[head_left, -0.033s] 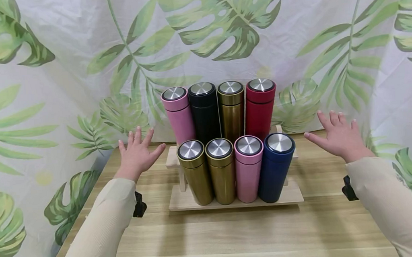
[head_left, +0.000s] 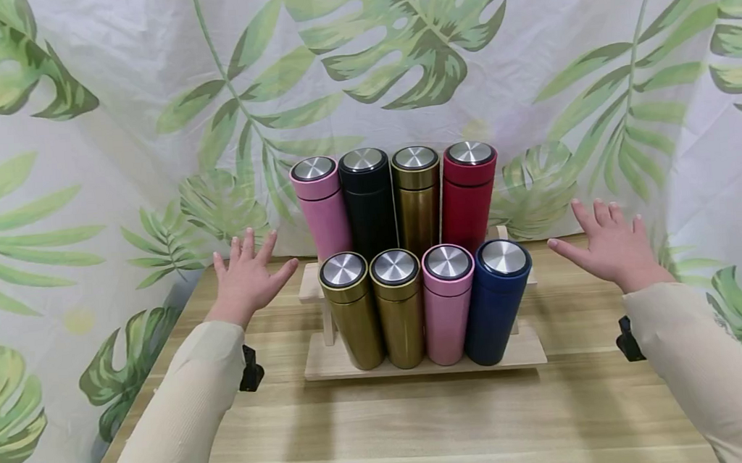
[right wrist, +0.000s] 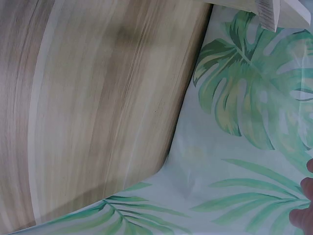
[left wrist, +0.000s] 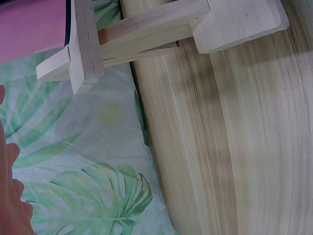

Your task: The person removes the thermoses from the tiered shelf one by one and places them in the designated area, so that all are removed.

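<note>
My left hand (head_left: 244, 281) hovers left of a two-tier wooden stand (head_left: 316, 366), fingers spread and holding nothing. On the other side, my right hand (head_left: 610, 245) is likewise spread and empty, nearest the blue bottle (head_left: 495, 316). The stand's lower tier carries, from the left, a gold bottle (head_left: 357, 327), a second gold bottle (head_left: 403, 323), a pink bottle (head_left: 446, 320) and the blue one. Behind them, on the upper tier, stand another pink bottle (head_left: 324, 217), a black bottle (head_left: 369, 213), a gold bottle (head_left: 419, 209) and a red bottle (head_left: 470, 205). All are upright with silver-topped lids.
The stand sits on a wood-grain table (head_left: 439, 429). A leaf-print cloth (head_left: 142, 155) hangs behind the table and along its sides. In the left wrist view, the wooden end frame (left wrist: 151, 32) of the stand shows beside the table's far edge.
</note>
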A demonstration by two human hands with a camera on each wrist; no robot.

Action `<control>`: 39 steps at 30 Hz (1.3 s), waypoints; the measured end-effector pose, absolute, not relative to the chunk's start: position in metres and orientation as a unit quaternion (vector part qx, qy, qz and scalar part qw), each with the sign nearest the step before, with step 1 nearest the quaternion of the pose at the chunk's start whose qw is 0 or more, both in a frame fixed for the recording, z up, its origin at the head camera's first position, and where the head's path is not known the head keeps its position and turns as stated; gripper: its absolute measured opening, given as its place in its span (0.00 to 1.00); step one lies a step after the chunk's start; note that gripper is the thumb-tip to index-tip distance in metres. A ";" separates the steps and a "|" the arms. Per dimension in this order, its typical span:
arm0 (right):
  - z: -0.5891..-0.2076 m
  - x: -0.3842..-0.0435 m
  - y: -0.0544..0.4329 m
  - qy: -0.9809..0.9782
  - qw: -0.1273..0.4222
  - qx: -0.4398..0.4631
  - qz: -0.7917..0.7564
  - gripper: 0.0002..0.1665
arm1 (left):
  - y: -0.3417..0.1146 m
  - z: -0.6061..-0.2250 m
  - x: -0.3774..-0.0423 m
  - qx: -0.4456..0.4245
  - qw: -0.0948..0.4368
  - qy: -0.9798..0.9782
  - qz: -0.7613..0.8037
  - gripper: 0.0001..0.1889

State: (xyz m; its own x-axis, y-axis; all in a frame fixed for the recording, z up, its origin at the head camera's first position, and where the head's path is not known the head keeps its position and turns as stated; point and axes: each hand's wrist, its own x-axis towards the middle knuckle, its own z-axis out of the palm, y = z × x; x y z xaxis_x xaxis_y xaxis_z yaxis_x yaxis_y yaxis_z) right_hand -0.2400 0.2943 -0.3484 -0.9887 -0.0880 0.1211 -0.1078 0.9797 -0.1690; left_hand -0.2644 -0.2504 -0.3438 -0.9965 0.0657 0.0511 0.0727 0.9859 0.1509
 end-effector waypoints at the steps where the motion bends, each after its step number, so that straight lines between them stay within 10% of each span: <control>1: -0.348 -0.240 0.294 -0.993 0.054 0.049 0.088 0.56 | -0.251 -0.344 -0.264 -0.034 0.023 -0.996 -0.075 0.43; 39: -0.262 -0.246 0.258 -0.955 0.080 0.100 0.269 0.49 | -0.251 -0.346 -0.269 -0.073 -0.003 -0.939 -0.336 0.37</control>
